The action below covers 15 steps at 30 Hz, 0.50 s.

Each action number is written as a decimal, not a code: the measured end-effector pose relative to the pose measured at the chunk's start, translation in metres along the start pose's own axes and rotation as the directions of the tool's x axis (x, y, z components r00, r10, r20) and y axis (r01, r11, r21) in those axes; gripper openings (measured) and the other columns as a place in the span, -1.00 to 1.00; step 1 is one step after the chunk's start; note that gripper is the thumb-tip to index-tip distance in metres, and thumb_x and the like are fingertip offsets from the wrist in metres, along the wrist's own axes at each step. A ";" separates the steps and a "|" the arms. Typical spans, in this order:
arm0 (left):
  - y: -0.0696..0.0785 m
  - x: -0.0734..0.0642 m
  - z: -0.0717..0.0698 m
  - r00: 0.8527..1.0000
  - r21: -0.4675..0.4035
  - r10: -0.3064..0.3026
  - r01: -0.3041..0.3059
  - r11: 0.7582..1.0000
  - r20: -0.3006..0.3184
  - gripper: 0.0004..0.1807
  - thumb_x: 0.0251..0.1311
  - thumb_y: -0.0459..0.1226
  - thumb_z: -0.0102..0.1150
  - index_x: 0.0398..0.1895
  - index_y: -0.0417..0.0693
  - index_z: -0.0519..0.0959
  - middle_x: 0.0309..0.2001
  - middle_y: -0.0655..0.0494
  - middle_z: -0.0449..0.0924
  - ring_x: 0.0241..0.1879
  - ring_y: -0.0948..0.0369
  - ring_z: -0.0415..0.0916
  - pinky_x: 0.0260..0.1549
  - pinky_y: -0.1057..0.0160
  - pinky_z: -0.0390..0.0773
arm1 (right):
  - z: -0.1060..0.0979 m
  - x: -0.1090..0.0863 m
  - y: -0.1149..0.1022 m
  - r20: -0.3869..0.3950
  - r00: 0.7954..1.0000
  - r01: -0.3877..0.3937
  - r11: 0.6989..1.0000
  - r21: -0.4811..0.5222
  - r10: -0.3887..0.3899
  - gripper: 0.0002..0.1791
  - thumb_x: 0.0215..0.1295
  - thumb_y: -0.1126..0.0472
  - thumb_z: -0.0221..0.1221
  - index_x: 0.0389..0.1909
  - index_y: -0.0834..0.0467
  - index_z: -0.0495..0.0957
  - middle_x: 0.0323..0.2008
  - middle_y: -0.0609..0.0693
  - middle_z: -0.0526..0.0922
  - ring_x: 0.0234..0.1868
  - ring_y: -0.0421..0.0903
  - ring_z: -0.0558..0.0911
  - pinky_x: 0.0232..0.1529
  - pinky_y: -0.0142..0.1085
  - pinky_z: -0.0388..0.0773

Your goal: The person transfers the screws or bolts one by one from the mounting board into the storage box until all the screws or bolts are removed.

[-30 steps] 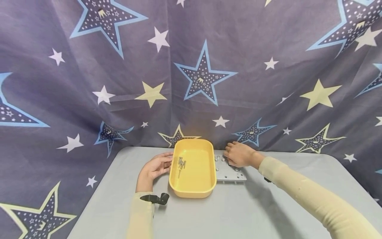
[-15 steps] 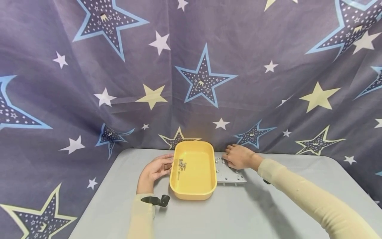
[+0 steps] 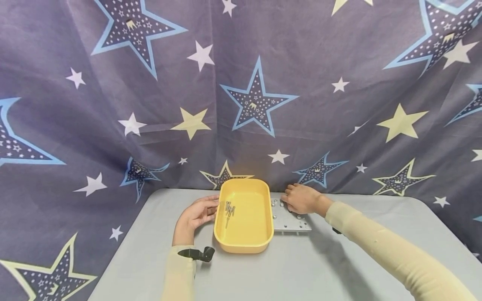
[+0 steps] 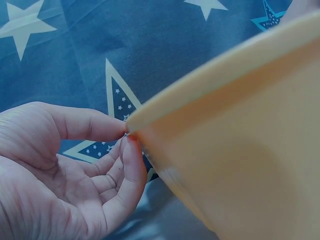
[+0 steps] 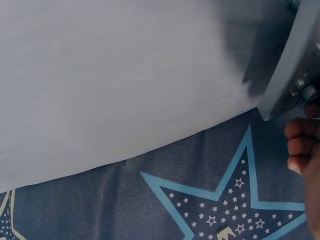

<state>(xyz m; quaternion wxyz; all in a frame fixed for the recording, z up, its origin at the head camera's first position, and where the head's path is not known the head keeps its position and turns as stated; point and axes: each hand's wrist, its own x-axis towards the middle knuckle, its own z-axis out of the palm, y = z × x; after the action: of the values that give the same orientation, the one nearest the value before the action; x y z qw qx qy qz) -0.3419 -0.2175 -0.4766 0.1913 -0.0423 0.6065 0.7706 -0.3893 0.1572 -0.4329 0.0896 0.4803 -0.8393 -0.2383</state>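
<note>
In the head view a yellow tray (image 3: 246,219) sits in the middle, with several small metal screws (image 3: 229,209) lying near its left wall. My left hand (image 3: 197,215) is at the tray's left side. The left wrist view shows its thumb (image 4: 90,124) and index finger (image 4: 134,165) pinching the tray's rim (image 4: 210,82). Right of the tray stands a metal plate (image 3: 288,221) with bolts and holes. My right hand (image 3: 303,199) is over its far part, fingers curled beside a bolt (image 5: 309,93). What its fingertips touch is hidden.
A pale grey table (image 3: 271,276) carries everything. Close behind its far edge hangs a dark curtain (image 3: 241,146) with stars. Short legs show under the plate's front edge. A black wrist strap (image 3: 192,253) is on the left sleeve.
The view has shifted slightly. One loose screw in the tray has slid and turned a little. Both hands stay in place, with only small movement in the right fingers.
</note>
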 end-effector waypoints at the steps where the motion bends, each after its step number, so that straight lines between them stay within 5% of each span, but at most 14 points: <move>1: 0.000 0.000 0.000 1.000 0.000 0.000 0.000 1.000 -0.001 -0.42 0.49 -0.40 -0.02 0.51 -0.36 0.16 -0.22 0.19 0.71 -0.26 0.35 0.63 -0.26 0.41 0.63 | 0.001 0.000 0.000 -0.002 1.000 -0.002 1.000 0.001 0.002 -0.78 0.41 0.05 0.12 -0.10 0.07 0.61 -0.31 -0.02 0.67 -0.21 -0.03 0.60 -0.08 -0.14 0.63; 15: 0.001 -0.001 0.002 1.000 0.004 -0.002 0.002 1.000 -0.029 -0.41 0.47 -0.39 0.01 0.51 -0.34 0.19 -0.19 0.17 0.71 -0.24 0.33 0.63 -0.24 0.40 0.63 | 0.002 0.001 -0.002 -0.056 0.998 0.005 1.000 0.007 -0.004 -0.82 0.36 0.09 0.16 -0.19 0.11 0.62 -0.32 0.01 0.67 -0.23 -0.01 0.61 -0.09 -0.14 0.63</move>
<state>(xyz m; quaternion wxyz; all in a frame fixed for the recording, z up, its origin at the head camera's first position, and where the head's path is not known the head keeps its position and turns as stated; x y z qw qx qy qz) -0.3407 -0.2158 -0.4747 0.1831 -0.0537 0.6108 0.7685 -0.3889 0.1560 -0.4354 0.1105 0.4890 -0.8363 -0.2219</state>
